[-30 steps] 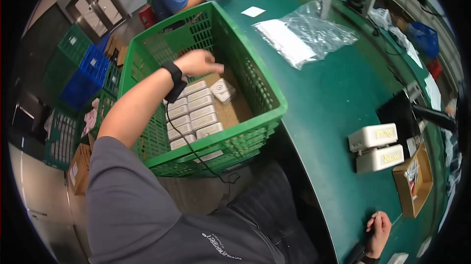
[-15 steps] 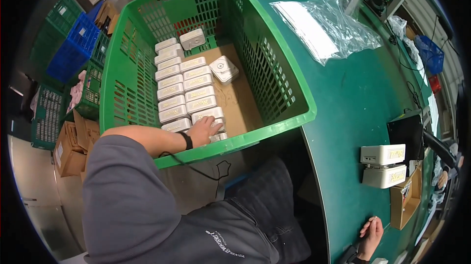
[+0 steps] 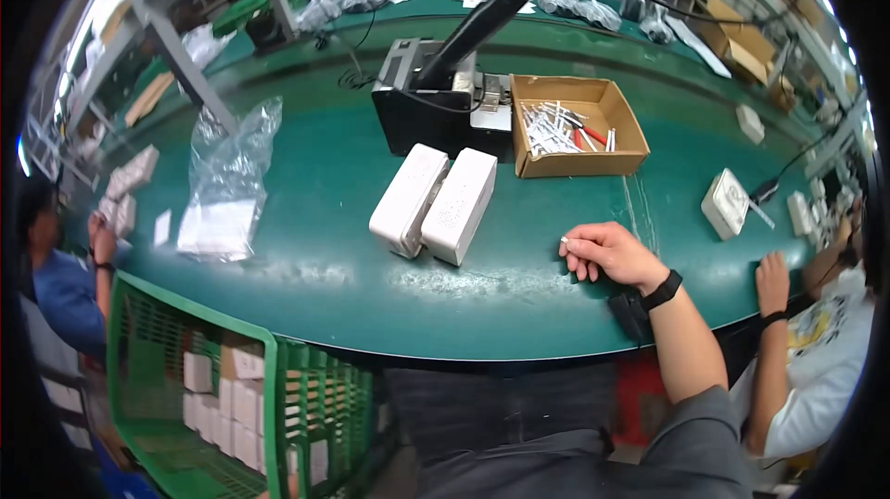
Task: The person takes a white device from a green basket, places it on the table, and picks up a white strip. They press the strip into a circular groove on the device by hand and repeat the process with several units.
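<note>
My right hand (image 3: pixel 612 255) hovers over the green table (image 3: pixel 343 313), thumb and fingertips pinched on a small white piece (image 3: pixel 564 240). To its left, two white box-shaped devices (image 3: pixel 408 202) with rounded corners stand side by side on the table. At the lower left, only a sliver of skin of my left hand (image 3: pixel 293 484) shows by the wall of the green crate (image 3: pixel 269 388); its fingers are hidden. Inside the crate, white box-shaped devices (image 3: pixel 227 411) are packed in rows.
Behind the devices stands a black machine (image 3: pixel 399 109) with a metal front. Beside it, a cardboard box (image 3: pixel 579 165) holds white strips and a red-handled tool. A clear plastic bag (image 3: pixel 227 193) lies leftward. Co-workers (image 3: pixel 816 360) sit at both sides; a white device (image 3: pixel 725 204) lies near the right one.
The view has swung right, from the crate to the table. My left hand, earlier on a white device in the crate, is now almost out of sight. My right hand keeps its pinch.
</note>
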